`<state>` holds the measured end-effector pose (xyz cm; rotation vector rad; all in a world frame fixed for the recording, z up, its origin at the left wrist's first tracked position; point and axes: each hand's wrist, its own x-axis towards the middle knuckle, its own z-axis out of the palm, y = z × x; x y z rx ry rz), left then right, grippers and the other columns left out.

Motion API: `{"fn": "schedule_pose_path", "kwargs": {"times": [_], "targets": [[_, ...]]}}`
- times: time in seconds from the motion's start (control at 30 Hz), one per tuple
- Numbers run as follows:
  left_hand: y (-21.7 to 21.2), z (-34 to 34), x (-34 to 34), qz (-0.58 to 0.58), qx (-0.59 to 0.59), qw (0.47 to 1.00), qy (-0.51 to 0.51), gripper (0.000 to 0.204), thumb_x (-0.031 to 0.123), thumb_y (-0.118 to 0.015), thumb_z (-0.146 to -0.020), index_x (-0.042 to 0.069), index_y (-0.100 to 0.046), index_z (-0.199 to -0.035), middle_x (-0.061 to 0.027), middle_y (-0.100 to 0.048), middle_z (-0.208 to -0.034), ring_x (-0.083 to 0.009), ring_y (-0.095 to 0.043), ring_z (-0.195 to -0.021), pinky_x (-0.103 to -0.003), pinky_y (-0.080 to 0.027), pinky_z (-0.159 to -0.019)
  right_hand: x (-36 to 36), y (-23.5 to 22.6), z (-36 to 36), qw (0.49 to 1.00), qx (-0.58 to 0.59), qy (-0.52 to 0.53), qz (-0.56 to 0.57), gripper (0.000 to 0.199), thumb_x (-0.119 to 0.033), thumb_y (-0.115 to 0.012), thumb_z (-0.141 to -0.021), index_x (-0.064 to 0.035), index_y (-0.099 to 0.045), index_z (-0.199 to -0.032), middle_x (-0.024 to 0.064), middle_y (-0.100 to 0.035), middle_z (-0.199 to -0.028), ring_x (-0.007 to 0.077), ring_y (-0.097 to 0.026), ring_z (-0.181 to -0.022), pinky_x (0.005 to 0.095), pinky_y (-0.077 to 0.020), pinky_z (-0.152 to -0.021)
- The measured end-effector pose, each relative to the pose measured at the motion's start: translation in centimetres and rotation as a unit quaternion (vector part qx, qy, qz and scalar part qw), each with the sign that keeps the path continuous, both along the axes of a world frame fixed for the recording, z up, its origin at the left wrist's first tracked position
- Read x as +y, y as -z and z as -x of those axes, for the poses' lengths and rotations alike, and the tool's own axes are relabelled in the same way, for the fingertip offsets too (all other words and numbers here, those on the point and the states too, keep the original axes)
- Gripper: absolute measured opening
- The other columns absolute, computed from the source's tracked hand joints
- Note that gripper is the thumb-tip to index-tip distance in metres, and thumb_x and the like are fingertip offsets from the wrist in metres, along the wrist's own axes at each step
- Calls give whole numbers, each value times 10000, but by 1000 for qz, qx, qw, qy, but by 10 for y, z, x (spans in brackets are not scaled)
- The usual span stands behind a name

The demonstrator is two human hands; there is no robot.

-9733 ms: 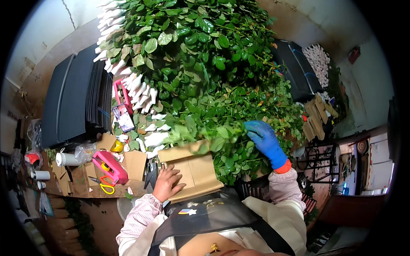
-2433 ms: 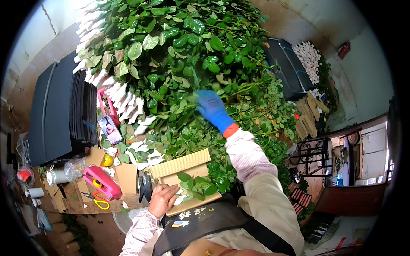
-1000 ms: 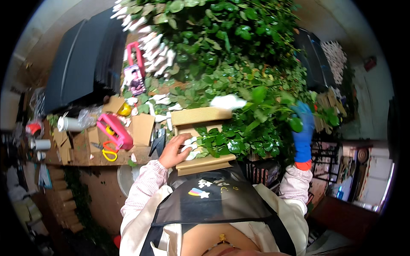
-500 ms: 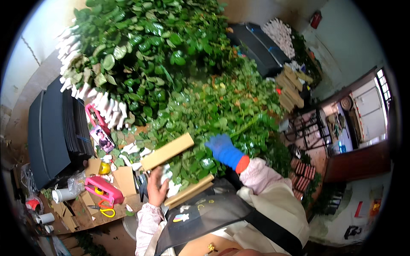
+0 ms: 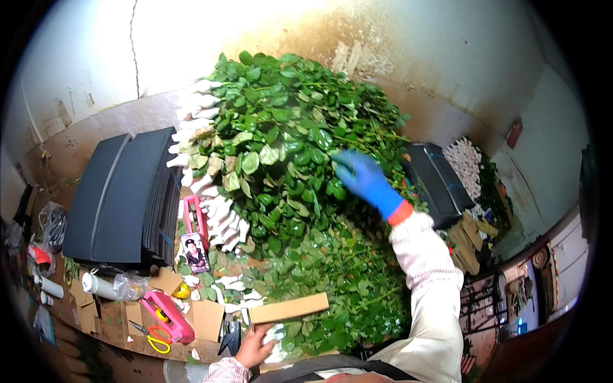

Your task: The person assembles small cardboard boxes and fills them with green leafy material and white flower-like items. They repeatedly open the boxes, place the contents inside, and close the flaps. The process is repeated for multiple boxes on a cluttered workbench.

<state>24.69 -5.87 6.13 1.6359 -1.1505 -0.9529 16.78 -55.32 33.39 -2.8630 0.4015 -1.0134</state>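
My left hand [image 5: 254, 346], bare, has its fingers apart against several white-sleeved flower heads [image 5: 276, 341] at the near edge of the table. Leafy green stems [image 5: 325, 322] run rightward from these heads, between a cardboard strip [image 5: 288, 307] behind and another piece in front. My right hand [image 5: 365, 180], in a blue glove with a red cuff, reaches over the big stack of leafy stems [image 5: 294, 134]. Its fingers are stretched out and slightly blurred, with nothing visible in them. White-sleeved heads [image 5: 203, 124] line the stack's left side.
Left of the stack stands a pile of dark sheets [image 5: 121, 198]. Nearer lie a pink tape dispenser [image 5: 167, 317], yellow-handled scissors [image 5: 153, 337], a white bottle [image 5: 99, 285] and a picture-showing phone [image 5: 193, 252]. More dark sheets [image 5: 437, 182] and cardboard pieces [image 5: 469, 239] are at the right.
The view has tilted up, showing more wall. My right hand has moved from the loose leaves near me up and away to the big stack. My left hand stays beside the white-sleeved heads.
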Motion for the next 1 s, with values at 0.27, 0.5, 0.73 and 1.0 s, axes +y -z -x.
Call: {"fn": "schedule_pose_path", "kwargs": {"times": [0.27,0.5,0.73,1.0], "targets": [[-40,1,-6,-103,129,986,-1,552,104,-710,-936,17,-484,-1432,-208,-451,-1371,-292,-636,-1150,-361,-570,-887,-122,-68,-203,958,7,221,181,261,-222,-663,-887,-154,-703,-1136,110,-654,-1215,314,-638,-1082,454,-508,-940],[47,29,14,-24,-60,995,-73,567,126,-704,-875,184,-543,-1415,-215,-380,-1542,-381,-487,-1337,-424,-375,-1135,-107,-72,-205,937,-87,166,295,246,-239,-730,-830,-182,-688,-1066,95,-625,-1189,299,-572,-1155,492,-419,-1022],[-43,-2,0,-153,80,985,17,565,134,-719,-936,23,-486,-1438,-198,-454,-1378,-288,-613,-1141,-355,-570,-890,-33,-54,-100,976,-134,-12,174,220,-272,-681,-904,-143,-685,-1081,76,-693,-1025,306,-644,-1000,447,-490,-866],[-6,-4,0,29,-86,996,-1,590,214,-732,-895,48,-516,-1418,-213,-639,-1173,-339,-646,-1029,-415,-531,-882,44,-31,48,994,-21,19,108,176,-175,-720,-881,-110,-705,-1043,79,-697,-980,313,-652,-919,420,-512,-801]]}}
